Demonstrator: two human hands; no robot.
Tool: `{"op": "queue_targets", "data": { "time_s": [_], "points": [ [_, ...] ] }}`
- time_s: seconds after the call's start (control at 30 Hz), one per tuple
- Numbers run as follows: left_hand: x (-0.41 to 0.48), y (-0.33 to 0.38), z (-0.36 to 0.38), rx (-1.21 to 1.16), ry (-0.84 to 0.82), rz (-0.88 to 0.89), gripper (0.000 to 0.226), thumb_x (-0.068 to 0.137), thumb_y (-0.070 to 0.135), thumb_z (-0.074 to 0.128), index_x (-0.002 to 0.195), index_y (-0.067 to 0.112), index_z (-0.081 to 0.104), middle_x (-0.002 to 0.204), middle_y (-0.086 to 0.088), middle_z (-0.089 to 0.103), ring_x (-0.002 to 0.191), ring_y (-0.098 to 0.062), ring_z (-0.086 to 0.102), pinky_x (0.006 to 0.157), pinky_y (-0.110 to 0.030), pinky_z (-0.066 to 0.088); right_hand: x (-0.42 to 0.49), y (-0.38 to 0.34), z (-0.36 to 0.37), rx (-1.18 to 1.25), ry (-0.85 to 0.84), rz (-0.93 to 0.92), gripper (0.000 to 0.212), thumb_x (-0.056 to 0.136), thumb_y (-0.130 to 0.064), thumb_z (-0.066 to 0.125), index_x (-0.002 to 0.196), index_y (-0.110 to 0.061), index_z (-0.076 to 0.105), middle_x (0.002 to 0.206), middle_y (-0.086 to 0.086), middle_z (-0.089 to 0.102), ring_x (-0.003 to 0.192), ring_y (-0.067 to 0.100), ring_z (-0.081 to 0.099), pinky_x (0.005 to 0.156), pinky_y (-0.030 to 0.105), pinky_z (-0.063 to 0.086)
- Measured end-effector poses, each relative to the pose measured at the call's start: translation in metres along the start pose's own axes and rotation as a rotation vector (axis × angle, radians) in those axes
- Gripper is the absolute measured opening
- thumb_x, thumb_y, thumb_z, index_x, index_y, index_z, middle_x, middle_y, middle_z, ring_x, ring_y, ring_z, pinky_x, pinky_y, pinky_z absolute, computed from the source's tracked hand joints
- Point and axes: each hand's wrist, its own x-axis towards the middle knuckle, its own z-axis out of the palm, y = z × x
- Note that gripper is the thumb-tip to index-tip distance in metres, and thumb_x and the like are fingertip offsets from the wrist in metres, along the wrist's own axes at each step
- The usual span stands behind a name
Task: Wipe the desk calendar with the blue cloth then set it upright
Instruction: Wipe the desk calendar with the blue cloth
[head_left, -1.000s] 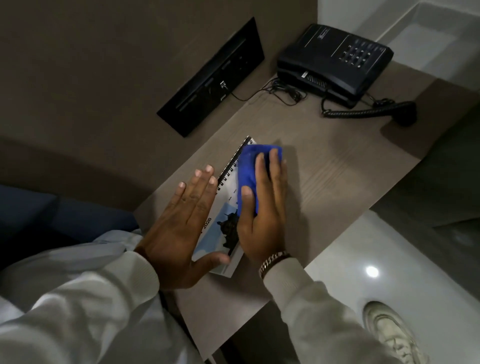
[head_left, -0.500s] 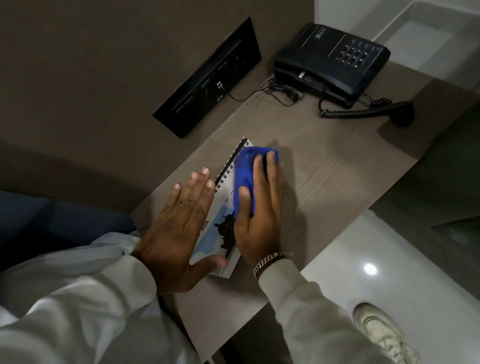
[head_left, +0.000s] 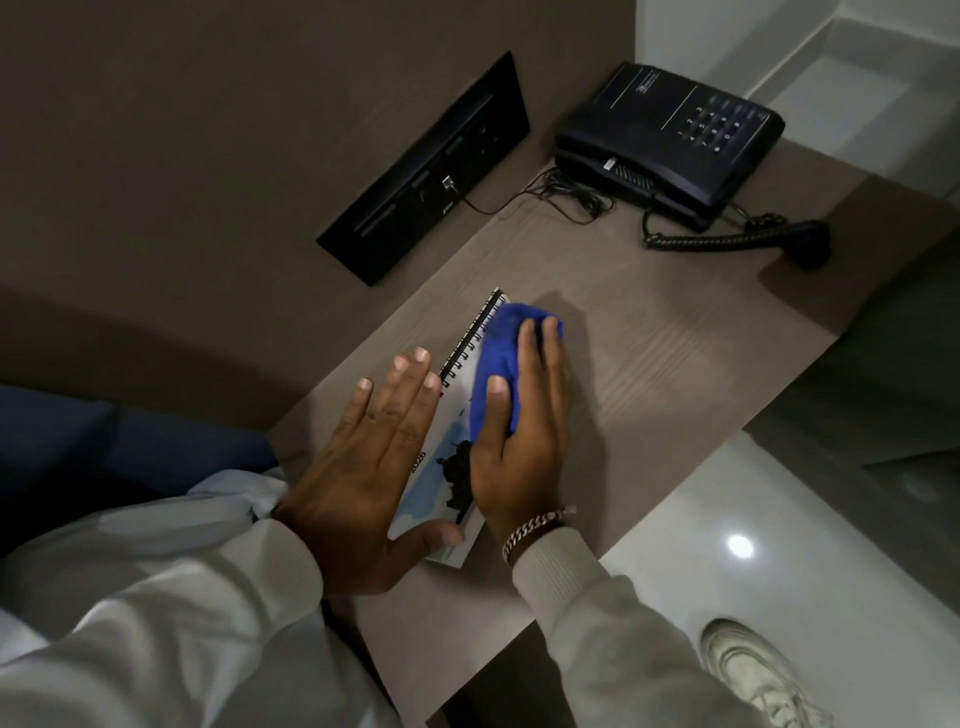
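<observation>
Since a second ago the blue cloth (head_left: 501, 364) has slid slightly toward the spiral-bound edge of the desk calendar (head_left: 447, 467), which lies flat on the tabletop (head_left: 675, 364), near its front edge. Its right hand (head_left: 519, 447) presses the bunched cloth down on the page, fingers curled over it, thumb alongside. Spread flat, the left hand (head_left: 363, 478) pins the calendar's near corner, gripping nothing. Wiping looks to be the step in hand, with standing it up not yet begun. Next, I judge, the cloth must lift clear and both hands take the calendar's edges to open its base. A black telephone (head_left: 670, 140) sits well apart, by the wall.
</observation>
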Motion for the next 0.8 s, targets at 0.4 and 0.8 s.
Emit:
{"op": "queue_targets", "data": {
  "time_s": [0.4,0.8],
  "points": [
    [0.0,0.003,-0.004,-0.019,-0.038,-0.032,0.096,0.085,0.07,0.033,0.149,0.007,-0.001,0.158,-0.024,0.006,0.147,-0.041,0.008,0.113,-0.064,0.021,-0.001,-0.005,-0.004,-0.04,-0.007,0.016,0.05,0.098,-0.014,0.047,0.144,-0.014,0.025,0.155,0.019,0.032,0.148,0.034,0.024,0.119,0.052,0.027],
    [-0.002,-0.002,0.001,0.007,-0.019,0.01,0.096,0.086,0.059,0.04,0.148,-0.005,0.006,0.159,-0.025,0.003,0.149,-0.035,0.001,0.118,-0.057,0.011,-0.016,-0.004,-0.014,-0.095,-0.13,0.033,0.048,0.101,-0.025,0.04,0.146,-0.01,0.032,0.158,0.014,0.029,0.149,0.029,0.022,0.122,0.04,0.021]
  ]
}}
